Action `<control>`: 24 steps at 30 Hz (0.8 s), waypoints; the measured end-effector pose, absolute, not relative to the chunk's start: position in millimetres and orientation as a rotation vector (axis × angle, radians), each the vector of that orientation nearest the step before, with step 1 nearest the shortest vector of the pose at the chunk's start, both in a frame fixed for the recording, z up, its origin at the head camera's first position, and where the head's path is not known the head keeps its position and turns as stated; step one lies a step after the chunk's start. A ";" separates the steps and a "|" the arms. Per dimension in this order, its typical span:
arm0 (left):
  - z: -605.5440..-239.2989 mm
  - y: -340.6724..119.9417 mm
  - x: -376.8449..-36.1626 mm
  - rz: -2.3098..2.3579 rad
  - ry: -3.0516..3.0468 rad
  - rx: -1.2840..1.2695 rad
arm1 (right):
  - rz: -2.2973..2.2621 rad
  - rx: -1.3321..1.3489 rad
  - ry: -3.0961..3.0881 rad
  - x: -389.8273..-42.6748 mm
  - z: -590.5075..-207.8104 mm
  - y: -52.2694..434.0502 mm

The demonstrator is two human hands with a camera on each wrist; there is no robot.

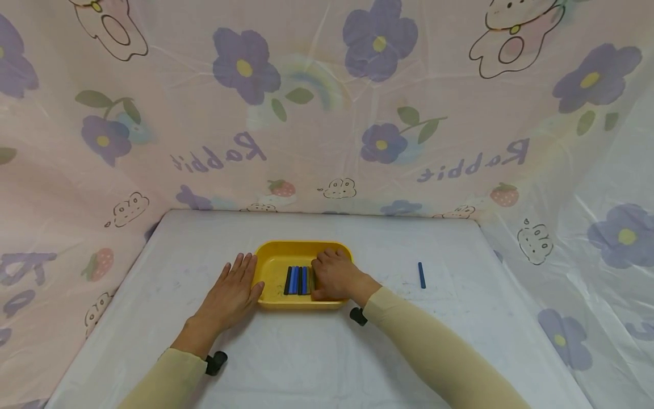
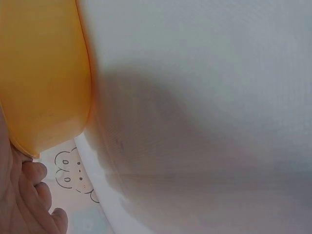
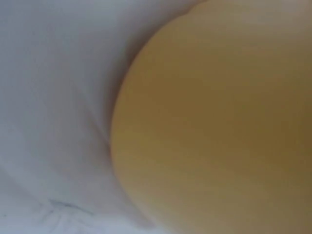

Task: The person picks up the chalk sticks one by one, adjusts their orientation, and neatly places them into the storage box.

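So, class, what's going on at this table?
A person is laying sticks side by side in a yellow tray. The right hand rests in the tray on the row's right end; whether it grips one is hidden. The left hand lies flat against the tray's left side. One blue stick lies apart on the table.

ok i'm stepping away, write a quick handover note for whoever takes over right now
Left hand: flat on the table, fingers straight, against the left edge of the yellow tray; holds nothing.
Right hand: inside the tray, fingers curled over the right end of the row of sticks; whether it grips one cannot be told.
Done: several blue and dark sticks lie side by side in the tray.
Left: one blue stick lies alone on the table, right of the tray, untouched.
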State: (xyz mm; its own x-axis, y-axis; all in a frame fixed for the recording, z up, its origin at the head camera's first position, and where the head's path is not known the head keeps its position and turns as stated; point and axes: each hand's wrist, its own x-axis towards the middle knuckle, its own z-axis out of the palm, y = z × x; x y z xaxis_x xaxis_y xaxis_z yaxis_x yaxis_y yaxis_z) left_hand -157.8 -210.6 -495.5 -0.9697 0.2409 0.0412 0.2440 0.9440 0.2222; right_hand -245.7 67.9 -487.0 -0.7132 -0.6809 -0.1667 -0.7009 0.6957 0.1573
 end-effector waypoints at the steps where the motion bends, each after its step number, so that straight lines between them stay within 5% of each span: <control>1: -495.5 -210.5 -157.8 -0.353 -3.082 -0.386 | 0.319 -1.144 2.803 -245.7 -487.1 67.6; 24: -493.1 -208.9 -155.1 -0.361 -3.082 -0.382 | 0.331 -1.152 2.797 -243.1 -485.3 64.9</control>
State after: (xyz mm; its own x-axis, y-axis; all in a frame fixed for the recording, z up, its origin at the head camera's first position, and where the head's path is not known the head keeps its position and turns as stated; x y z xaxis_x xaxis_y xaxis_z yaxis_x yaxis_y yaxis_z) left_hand -155.1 -208.9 -493.1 -0.9700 0.2393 0.0429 0.2427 0.9434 0.2261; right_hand -243.1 64.9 -485.3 -0.7095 -0.6833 -0.1724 -0.7047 0.6907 0.1621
